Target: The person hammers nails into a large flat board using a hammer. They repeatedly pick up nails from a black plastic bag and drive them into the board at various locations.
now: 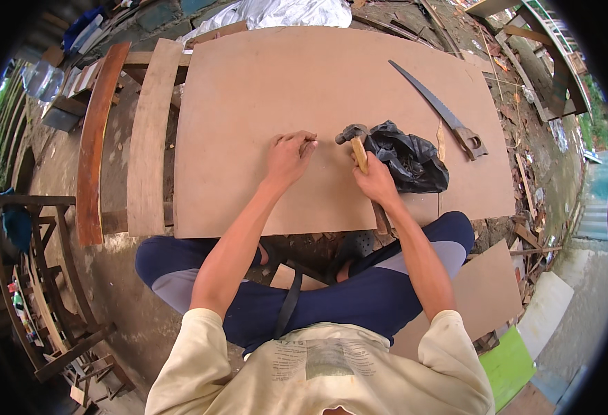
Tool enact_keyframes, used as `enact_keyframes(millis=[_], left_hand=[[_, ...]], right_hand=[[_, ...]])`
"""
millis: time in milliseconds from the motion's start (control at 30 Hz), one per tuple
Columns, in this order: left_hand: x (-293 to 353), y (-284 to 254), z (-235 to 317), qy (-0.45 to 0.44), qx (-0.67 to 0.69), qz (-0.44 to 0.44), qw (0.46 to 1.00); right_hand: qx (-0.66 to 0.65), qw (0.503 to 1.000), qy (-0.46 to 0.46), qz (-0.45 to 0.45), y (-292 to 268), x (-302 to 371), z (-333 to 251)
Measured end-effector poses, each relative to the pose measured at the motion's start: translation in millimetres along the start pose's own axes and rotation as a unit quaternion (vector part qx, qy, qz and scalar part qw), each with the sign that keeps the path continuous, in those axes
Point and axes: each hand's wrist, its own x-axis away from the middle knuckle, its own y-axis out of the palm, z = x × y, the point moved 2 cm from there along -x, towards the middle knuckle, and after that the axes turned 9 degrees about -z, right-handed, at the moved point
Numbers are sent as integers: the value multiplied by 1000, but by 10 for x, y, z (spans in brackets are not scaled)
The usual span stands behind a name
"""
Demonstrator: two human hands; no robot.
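A large brown board (pixel 248 90) lies flat in front of me. My left hand (pixel 291 155) rests low over its middle, thumb and fingers pressed together; whatever they pinch is too small or hidden to make out. To the right, my right hand (pixel 375 178) grips a hammer (pixel 351 133) by its wooden handle, close below the metal head. The head is raised, a short way from my left fingers. Right beside the hammer sits a crumpled black plastic bag (pixel 414 162), its mouth open, with contents I cannot tell.
A handsaw (pixel 442 111) lies on the board's right side. Left of the board are a pale plank (pixel 153 138) and a reddish-brown plank (pixel 100 145). A wooden frame (pixel 48 277) stands at the lower left. Wood scraps litter the ground at right, near a green panel (pixel 508 366).
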Motion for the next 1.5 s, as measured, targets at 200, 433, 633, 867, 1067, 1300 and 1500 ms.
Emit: enact_keyframes(millis=[200,433,633,867,1067,1300,1500], left_hand=[[-244,126,-146,-31,2,30,999],[-298,141,-161,-49,-11,21,999],[-267,125,-144,-45,-17,33,998],[-250,116,-139,-42,-30,42,998],[-269,139,-156,-29,-32,44,998],[-240,117,-133,-24,-45,55,997],[-264,157,-148,-11,-57,57,997]], right_hand=[[-16,1000,-5,-23,-45,28,-67],[-21,999,-23,-13,-24,-9,31],[-56,998,-18,-32,-64,22,-46],[-52,998,-24,-28,-54,32,-47],[-35,999,-20,-22,-85,33,-36],[-43,999,-20,12,-170,59,-738],[49,998,-45,14,63,-84,-695]])
